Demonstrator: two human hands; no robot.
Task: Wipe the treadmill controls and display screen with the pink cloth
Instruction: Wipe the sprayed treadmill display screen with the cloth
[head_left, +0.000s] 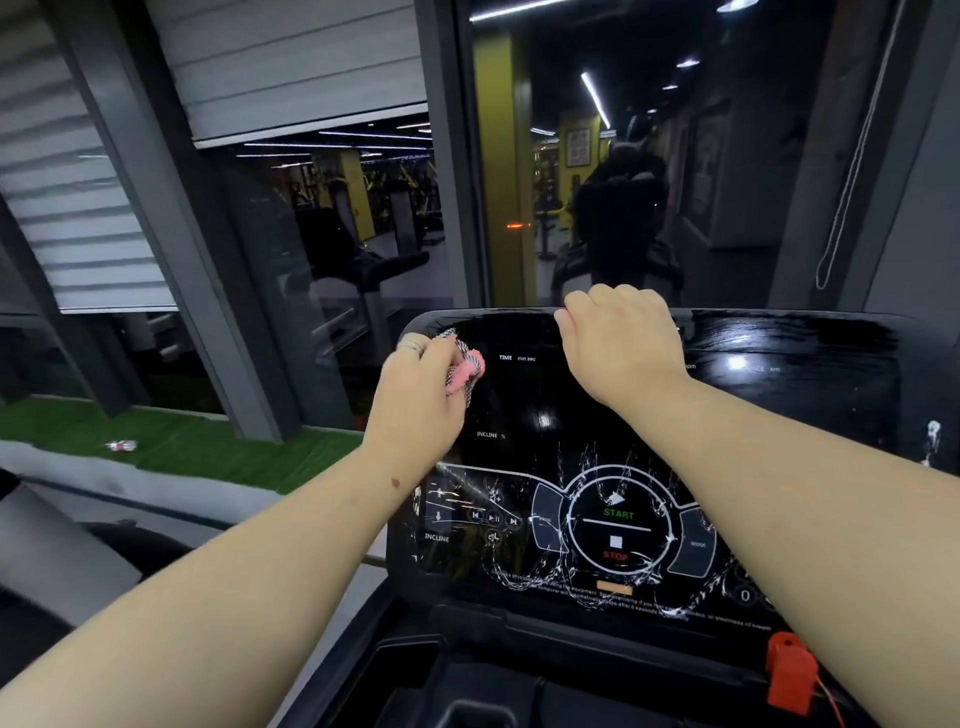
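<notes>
Left hand (422, 387), centre-left of frame: fingers curled round the bunched pink cloth (466, 371), pressed against the upper left of the black display screen (540, 395). Right hand (621, 340), centre: fingers hooked over the screen's top edge, gripping it. Control panel (618, 525) with START/STOP markings, lower centre, streaked with white residue. Red safety clip (790, 673) at lower right.

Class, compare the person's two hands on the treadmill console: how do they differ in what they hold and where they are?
The left hand grips the pink cloth against the display screen's upper left; the right hand holds no cloth. The right hand curls over the console's top edge, higher than the left. Both are bare.
</notes>
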